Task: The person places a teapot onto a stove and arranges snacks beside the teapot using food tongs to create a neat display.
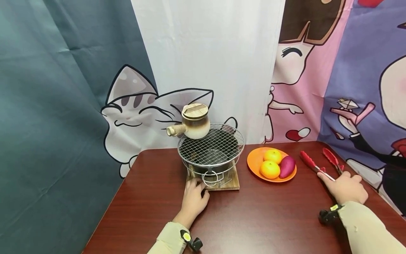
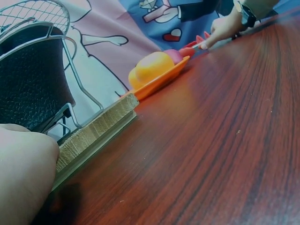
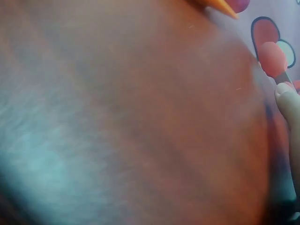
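Observation:
In the head view my right hand (image 1: 347, 188) grips a pair of tongs (image 1: 309, 160) with metal arms and red tips, which stand spread apart and point away from me. In the right wrist view, my thumb (image 3: 287, 96) lies along one arm of the tongs, just behind a red tip. My left hand (image 1: 194, 199) rests at the front left corner of a wooden board (image 1: 234, 179), its fingers bent loosely over the edge. On this board stands a round black grill stove (image 1: 219, 167) in a wire frame, topped by a mesh rack (image 1: 219, 144).
A lidded pot (image 1: 198, 128) with a side handle sits at the rack's back left. Right of the stove, an orange plate (image 1: 255, 155) carries two orange fruits (image 1: 270, 169) and a purple, sweet-potato-like piece (image 1: 287, 166). A printed curtain (image 1: 215, 53) hangs behind the brown table (image 1: 253, 218).

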Action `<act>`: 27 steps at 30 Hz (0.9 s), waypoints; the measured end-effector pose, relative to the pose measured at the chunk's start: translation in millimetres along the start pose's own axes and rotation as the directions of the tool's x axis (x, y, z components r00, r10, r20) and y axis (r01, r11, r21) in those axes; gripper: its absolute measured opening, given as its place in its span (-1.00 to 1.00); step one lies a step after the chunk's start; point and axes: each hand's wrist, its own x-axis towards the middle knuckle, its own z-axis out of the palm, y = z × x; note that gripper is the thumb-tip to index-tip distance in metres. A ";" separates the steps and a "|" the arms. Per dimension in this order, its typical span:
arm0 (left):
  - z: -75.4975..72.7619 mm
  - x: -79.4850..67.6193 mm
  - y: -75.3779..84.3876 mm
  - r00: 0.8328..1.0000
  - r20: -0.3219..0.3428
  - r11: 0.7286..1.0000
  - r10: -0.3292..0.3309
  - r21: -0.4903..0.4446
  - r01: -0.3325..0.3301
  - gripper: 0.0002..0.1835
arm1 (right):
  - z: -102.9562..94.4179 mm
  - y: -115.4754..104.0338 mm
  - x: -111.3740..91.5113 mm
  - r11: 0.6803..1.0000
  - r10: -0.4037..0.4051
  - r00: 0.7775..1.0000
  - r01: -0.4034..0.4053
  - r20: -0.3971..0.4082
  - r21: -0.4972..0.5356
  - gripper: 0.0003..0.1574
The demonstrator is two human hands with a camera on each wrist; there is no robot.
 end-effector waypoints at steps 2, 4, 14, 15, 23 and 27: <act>0.7 -0.2 0.6 1.000 -0.002 1.000 -0.005 0.000 0.005 -0.82 | -5.4 1.4 2.5 1.000 -0.001 1.000 0.001 0.019 0.017 0.54; 0.6 -0.4 0.8 1.000 -0.002 1.000 -0.005 0.001 0.005 -0.82 | -8.9 2.3 3.9 1.000 -0.004 0.999 0.003 0.032 0.027 0.54; 1.2 -1.7 -1.9 1.000 -0.005 1.000 -0.014 -0.006 0.014 -0.80 | -28.2 -13.8 7.1 0.980 -0.184 0.981 0.187 -0.056 0.065 0.37; 0.9 -1.7 -2.2 1.000 -0.005 1.000 -0.015 -0.007 0.015 -0.80 | -31.0 -16.4 7.6 0.977 -0.199 0.978 0.203 -0.060 0.067 0.35; 0.0 -0.2 -0.1 1.000 0.012 1.000 -0.022 -0.008 0.022 -0.80 | -52.4 -26.2 5.8 0.948 -0.308 0.947 0.313 -0.087 0.054 0.21; -0.8 -0.2 1.6 1.000 0.010 1.000 -0.027 -0.010 0.027 -0.82 | -63.1 -30.8 4.5 0.928 -0.365 0.929 0.368 -0.070 0.048 0.17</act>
